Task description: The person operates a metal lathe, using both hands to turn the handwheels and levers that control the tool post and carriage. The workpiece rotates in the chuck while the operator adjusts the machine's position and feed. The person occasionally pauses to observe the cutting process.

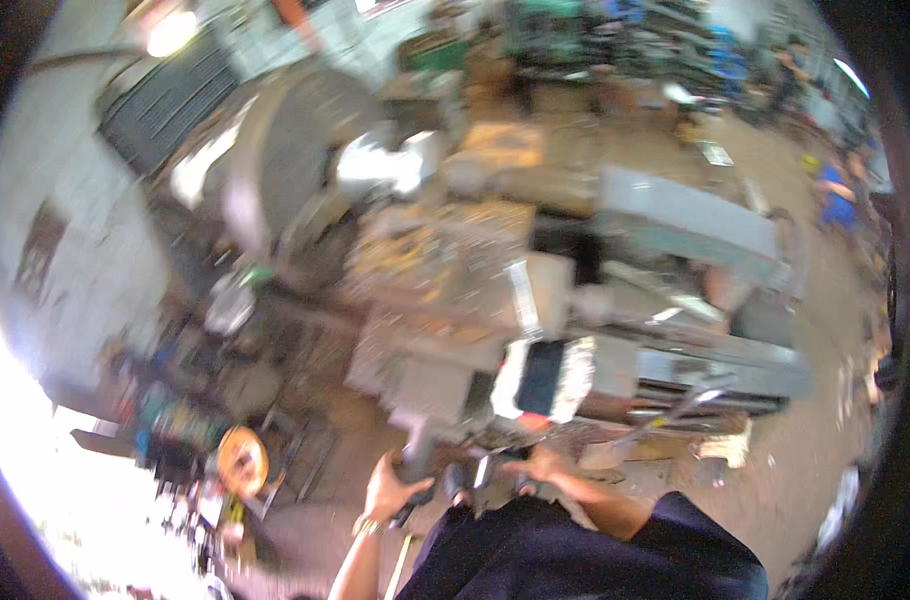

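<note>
The view is smeared by motion. At the front of a large lathe, my left hand (383,492), with a band at the wrist, is curled at a dark handle (411,500), its thumb pointing right. My right hand (547,466) reaches in from the right, its fingers closed beside a short pale metal part (485,468); what they hold is blurred. Beyond my hands lies the lathe carriage (440,255), strewn with chips. A big round chuck (300,150) stands at far left, with a shiny metal workpiece (385,165) at its centre.
A black-and-white object (543,380) rests on the lathe front. To its right runs a grey bed (715,370) with a slanting lever (675,410). An orange round object (243,461) sits at lower left. A person in blue (837,195) is at far right.
</note>
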`<action>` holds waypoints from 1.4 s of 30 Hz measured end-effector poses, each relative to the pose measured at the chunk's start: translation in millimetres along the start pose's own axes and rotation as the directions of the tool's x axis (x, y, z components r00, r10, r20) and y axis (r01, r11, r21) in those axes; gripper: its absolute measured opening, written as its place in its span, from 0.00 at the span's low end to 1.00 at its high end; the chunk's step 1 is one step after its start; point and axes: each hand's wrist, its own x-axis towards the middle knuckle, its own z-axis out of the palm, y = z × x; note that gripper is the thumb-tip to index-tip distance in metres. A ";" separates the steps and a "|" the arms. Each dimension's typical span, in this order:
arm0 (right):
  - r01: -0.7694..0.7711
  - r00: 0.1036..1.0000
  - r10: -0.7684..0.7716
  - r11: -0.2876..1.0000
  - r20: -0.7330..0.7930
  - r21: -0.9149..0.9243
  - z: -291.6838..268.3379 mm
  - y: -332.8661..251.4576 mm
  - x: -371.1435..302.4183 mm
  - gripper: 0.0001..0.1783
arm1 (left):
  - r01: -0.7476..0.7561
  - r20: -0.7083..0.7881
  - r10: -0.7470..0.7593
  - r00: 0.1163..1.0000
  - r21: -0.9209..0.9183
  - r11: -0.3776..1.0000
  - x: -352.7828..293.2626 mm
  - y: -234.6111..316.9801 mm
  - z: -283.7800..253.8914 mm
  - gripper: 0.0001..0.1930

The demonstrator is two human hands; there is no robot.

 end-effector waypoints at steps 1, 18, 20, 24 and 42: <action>-0.119 0.993 0.120 0.991 0.015 -0.055 -0.7 1.1 1.9 0.59 | 0.021 0.015 -0.021 1.000 -0.008 1.000 0.2 -1.2 1.2 0.58; 0.070 0.996 -0.075 0.990 -0.045 -0.120 -4.2 18.7 3.1 0.57 | -0.119 -0.019 0.120 0.993 -0.317 0.941 0.1 1.4 5.8 0.47; 0.067 0.997 -0.071 0.993 -0.030 -0.096 -3.3 21.2 5.7 0.56 | -0.092 -0.001 0.097 0.995 -0.313 0.945 3.5 -6.5 8.6 0.47; 0.106 0.992 -0.112 0.990 -0.058 -0.093 0.1 26.1 11.9 0.56 | -0.020 0.041 0.035 0.999 -0.322 0.946 9.2 -27.2 16.5 0.47; 0.175 0.977 -0.190 0.974 -0.099 -0.146 -2.7 41.0 12.6 0.54 | 0.039 0.028 -0.036 0.999 -0.102 0.994 10.1 -19.6 13.7 0.59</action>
